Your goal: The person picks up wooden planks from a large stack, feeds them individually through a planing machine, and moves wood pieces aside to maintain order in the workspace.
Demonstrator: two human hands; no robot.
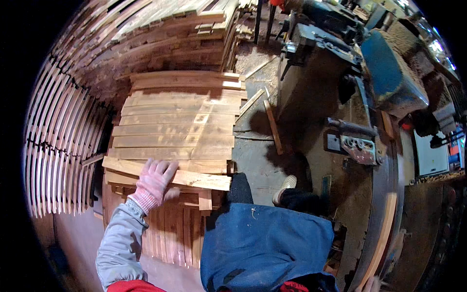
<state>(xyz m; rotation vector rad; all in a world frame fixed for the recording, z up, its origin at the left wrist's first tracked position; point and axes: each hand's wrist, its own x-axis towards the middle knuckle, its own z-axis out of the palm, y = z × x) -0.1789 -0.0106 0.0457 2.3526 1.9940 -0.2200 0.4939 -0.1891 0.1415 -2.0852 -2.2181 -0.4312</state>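
**A:** In a dim woodworking shop, seen from above, what is the person's left hand doing?

**B:** The left hand (pixel 156 181), wearing a pink knitted glove below a grey sleeve, is resting flat on a loose plank (pixel 168 174). Its fingers (pixel 163 168) are spreading wide across the top face of the board, and the thumb is pointing down past the near edge. It is pressing or touching rather than clamping.

**A:** Where is that plank lying?

**B:** It is lying slightly askew across the near end of a stack of pale planks (pixel 177 121), which are lined up crosswise, one behind the other, running away from the person. Below the plank, a layer of darker reddish slats (pixel 172 233) is running the other way, toward the person.

**A:** And the right hand?

**B:** Only a sliver of the right hand (pixel 373 284) is showing at the bottom edge, beside a long narrow strip of wood (pixel 383 236) that is leaning along the curved rim of a dark machine bed (pixel 340 194). I cannot tell whether those fingers are gripping the strip.

**A:** What else is surrounding the person?

**B:** A blue apron (pixel 265 246) is covering the lap, and a white shoe (pixel 285 187) is standing on the dusty floor (pixel 255 163). Bundles of thin slats (pixel 58 155) are curving along the left. A blue machine housing (pixel 391 78) is sitting at the upper right.
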